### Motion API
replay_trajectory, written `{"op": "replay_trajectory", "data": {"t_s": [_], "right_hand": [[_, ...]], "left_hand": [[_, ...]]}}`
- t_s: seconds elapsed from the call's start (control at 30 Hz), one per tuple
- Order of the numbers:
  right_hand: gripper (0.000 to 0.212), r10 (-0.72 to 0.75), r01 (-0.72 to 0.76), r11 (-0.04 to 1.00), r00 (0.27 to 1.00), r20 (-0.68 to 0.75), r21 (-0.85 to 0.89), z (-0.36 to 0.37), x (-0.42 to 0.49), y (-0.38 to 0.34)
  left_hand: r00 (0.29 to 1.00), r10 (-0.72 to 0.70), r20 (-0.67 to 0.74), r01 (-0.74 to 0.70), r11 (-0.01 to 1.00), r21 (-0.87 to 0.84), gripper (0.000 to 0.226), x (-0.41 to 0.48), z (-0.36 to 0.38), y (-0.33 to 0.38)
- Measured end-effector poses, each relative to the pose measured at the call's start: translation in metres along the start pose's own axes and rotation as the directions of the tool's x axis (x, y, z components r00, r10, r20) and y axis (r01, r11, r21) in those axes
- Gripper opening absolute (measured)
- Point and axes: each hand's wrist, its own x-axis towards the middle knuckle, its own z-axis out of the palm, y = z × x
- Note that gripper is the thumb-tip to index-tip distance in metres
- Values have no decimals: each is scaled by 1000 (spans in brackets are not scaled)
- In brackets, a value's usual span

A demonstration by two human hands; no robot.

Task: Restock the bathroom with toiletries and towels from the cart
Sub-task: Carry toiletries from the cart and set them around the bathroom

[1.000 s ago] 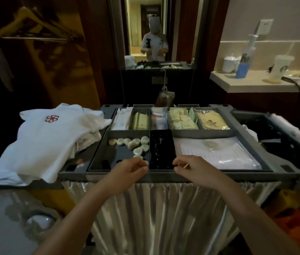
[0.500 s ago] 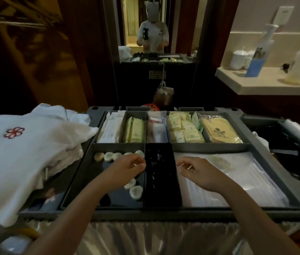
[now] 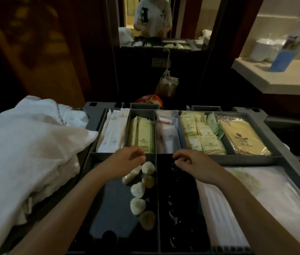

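Observation:
The grey cart tray [image 3: 246, 159] is split into compartments. Several round white soaps [image 3: 137, 189] lie in the near-left one. My left hand [image 3: 125, 162] hovers over their far end with its fingers curled, and I see nothing in it. My right hand [image 3: 191, 162] is over the dark middle compartment [image 3: 178, 208], fingers curled inward; whether they hold something is hidden. The far row holds white sachets [image 3: 115, 131], yellow-green packets [image 3: 143, 133], cream packets [image 3: 200, 137] and a yellow bag [image 3: 243, 138]. Folded white towels [image 3: 26, 153] with a red emblem lie on the left.
Clear plastic-wrapped packs [image 3: 265, 196] fill the near-right compartment. A brown bag [image 3: 167, 85] hangs beyond the cart under a mirror [image 3: 154, 19]. A pale counter [image 3: 274, 80] with cups and a blue bottle stands at the upper right. Dark wooden panels are on the left.
The view has moved closer over the tray. Both hands have gone forward from the near rim to the far end of the near compartments. The thin pale thing pinched in my right hand no longer shows.

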Motion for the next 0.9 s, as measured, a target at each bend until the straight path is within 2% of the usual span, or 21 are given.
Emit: {"op": "replay_trajectory", "data": {"t_s": [0.2, 0.47, 0.6, 0.67, 0.77, 0.9], "right_hand": [[25, -51, 52, 998, 998, 38, -25, 11, 30, -5], [30, -221, 246, 963, 955, 199, -112, 33, 64, -23], [29, -314, 389, 874, 910, 272, -292, 47, 74, -31], [26, -331, 447, 816, 881, 339, -366, 55, 77, -33], [12, -346, 528, 726, 834, 429, -441, 68, 79, -34], [24, -366, 586, 642, 801, 474, -494, 84, 81, -31]], "left_hand": [[998, -68, 4, 67, 997, 40, 18, 6, -7, -23], [974, -226, -18, 226, 967, 119, 24, -9, 0, -55], [977, -209, -46, 213, 970, 115, 24, -19, 17, -58], [982, -170, -83, 182, 969, 167, 24, -21, 25, -57], [973, -174, -152, 213, 929, 302, 25, -22, 31, -54], [949, -252, -189, 302, 901, 311, 25, -30, 26, -58]]}}
